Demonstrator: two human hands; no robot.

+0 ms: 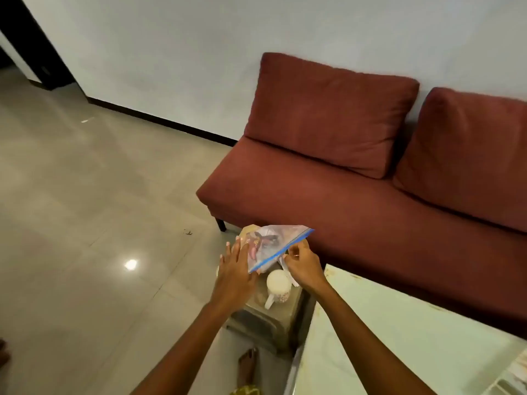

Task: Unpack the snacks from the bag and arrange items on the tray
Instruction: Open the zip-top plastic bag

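Observation:
A clear zip bag (273,243) with a blue seal strip holds several coloured snack packets. It is lifted above a small stool. My left hand (236,266) lies flat against the bag's left side, fingers spread, supporting it. My right hand (302,262) pinches the blue zip edge near the bag's lower right side. At the bottom right corner, a sliver of what may be a tray (513,374) sits on the pale table; most of it is out of frame.
A white mug (278,286) stands on the small stool (273,317) right under the bag. A red sofa (370,201) with two back cushions lines the wall behind. The pale marble table (399,337) is at right. Tiled floor (85,209) spreads left.

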